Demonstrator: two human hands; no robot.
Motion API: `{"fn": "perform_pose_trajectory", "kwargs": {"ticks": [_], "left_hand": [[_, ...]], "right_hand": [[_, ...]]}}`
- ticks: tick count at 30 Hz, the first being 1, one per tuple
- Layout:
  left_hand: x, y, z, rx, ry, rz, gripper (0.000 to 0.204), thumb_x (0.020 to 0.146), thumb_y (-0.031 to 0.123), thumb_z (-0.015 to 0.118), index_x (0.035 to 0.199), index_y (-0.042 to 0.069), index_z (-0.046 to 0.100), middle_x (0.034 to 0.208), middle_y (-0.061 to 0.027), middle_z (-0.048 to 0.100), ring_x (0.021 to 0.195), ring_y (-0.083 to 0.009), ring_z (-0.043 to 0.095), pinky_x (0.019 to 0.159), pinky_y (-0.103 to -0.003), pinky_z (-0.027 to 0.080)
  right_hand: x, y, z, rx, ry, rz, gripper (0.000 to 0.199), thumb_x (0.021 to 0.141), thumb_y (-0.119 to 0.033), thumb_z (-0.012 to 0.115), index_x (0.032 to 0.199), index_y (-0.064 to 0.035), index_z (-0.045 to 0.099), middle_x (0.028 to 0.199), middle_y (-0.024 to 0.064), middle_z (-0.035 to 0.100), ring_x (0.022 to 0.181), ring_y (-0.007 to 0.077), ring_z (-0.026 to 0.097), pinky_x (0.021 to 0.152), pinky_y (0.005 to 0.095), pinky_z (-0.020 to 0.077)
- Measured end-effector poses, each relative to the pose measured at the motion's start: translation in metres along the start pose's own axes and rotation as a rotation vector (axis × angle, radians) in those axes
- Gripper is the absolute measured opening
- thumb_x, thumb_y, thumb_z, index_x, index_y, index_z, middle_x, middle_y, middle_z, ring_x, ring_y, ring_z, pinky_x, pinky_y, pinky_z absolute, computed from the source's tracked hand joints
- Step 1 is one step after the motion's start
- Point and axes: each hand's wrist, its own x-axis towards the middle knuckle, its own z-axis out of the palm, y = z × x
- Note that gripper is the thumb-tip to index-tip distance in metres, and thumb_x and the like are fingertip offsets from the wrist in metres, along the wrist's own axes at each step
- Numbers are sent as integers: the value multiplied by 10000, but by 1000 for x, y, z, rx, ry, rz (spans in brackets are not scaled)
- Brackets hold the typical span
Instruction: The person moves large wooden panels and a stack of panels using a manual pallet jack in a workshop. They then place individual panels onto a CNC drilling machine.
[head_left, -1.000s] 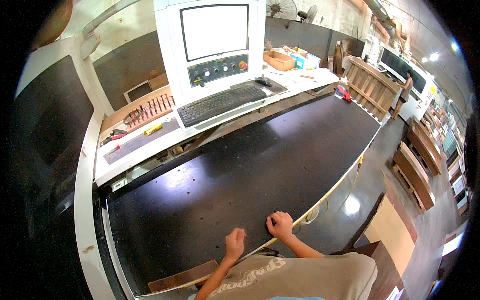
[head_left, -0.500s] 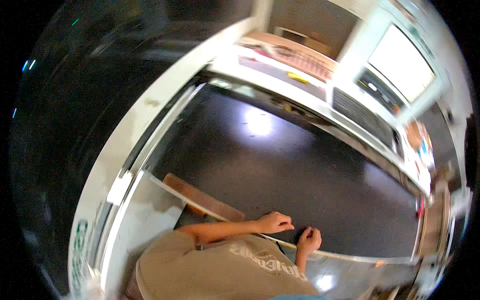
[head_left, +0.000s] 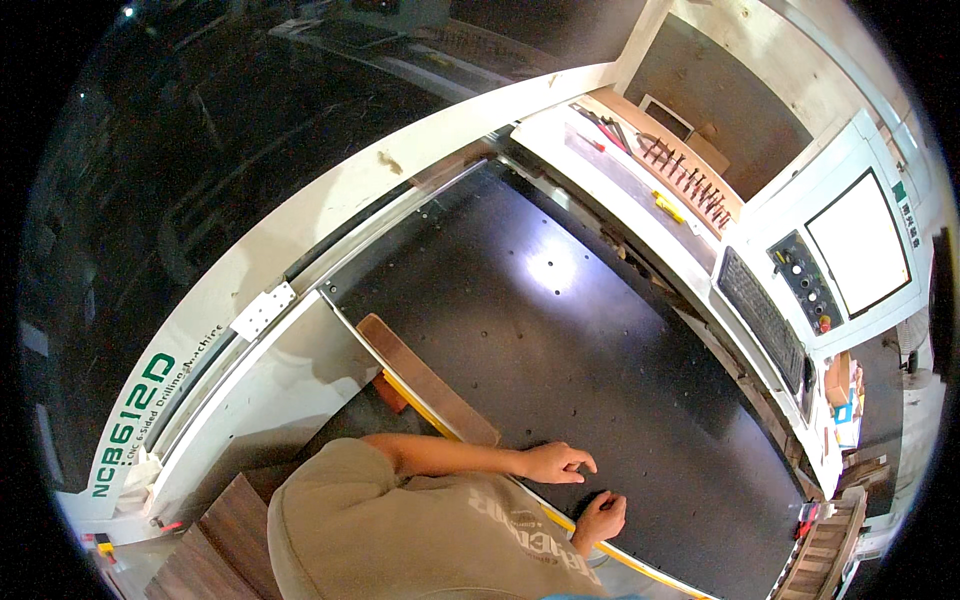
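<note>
My left hand (head_left: 560, 463) hovers over or rests on the near edge of a large black panel (head_left: 590, 380) dotted with small holes; I cannot tell if it touches. Its fingers are loosely bent and apart, with nothing seen between them. Just to the right and nearer to me, my right hand (head_left: 602, 518) is at the panel's yellow-and-white edge, fingers curled in and no object showing. A narrow brown board (head_left: 425, 380) lies along the panel's near left edge, beside my left forearm.
A white machine beam (head_left: 330, 200) curves along the left. Past the panel, a ledge carries a tool rack (head_left: 690, 180), a yellow tool (head_left: 668, 207) and a keyboard (head_left: 762, 320). A control screen (head_left: 858, 243) stands at the right. Brown boards (head_left: 230, 530) are stacked at lower left.
The view has turned and sharpened, so the machine sits differently in the picture. Both hands stay close together at the panel's near edge, the left one's fingers a little more spread.
</note>
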Motion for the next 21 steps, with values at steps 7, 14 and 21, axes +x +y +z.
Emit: {"fn": "perform_pose_trajectory", "kwargs": {"ticks": [7,14,21], "left_hand": [[-4,-10,7,-45,69,108,364,934,71,755,1293,78,691,1047,-85,683,778,-177,644,682,-359,532],[0,0,-46,76,161,81,400,955,136,758,1343,87,673,1343,-107,639,1172,-256,646,970,-393,566],[12,-51,-284,724,1054,50,378,888,181,773,1229,41,688,1279,-178,683,1266,-398,609,1120,-505,448]], "right_hand": [[-4,1,6,41,58,-38,269,957,-238,695,794,-63,574,721,136,624,656,391,632,605,502,474],[31,-23,-1,231,-147,182,213,964,-255,728,863,-79,666,732,99,687,655,292,673,634,434,525],[123,-110,36,649,-427,44,311,968,-224,783,1157,-7,665,876,113,707,780,200,670,743,363,551]]}}
